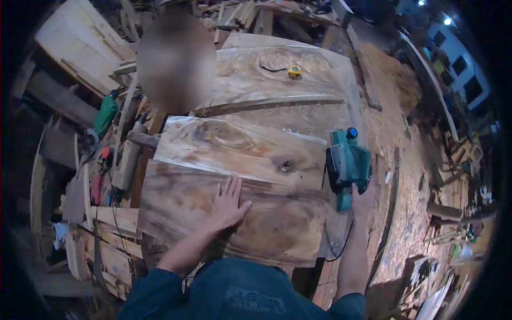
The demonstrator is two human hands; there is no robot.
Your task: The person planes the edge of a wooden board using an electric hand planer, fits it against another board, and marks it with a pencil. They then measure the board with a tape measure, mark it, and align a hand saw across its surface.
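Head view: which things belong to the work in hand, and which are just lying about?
In use:
- near board, left hand flat on it
- green power planer, right hand on its handle
- pale board beside it, probably

Lying about:
- yellow tape measure on the far board
- red tool at left

Dark blue-green top (242,290), with faint lettering on a patch.

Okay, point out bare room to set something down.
Bare: the near board, right of the left hand; the far board, right of the tape measure. Crowded: the boards' right edge, where the right hand holds the green planer, and the left, with tools and offcuts.
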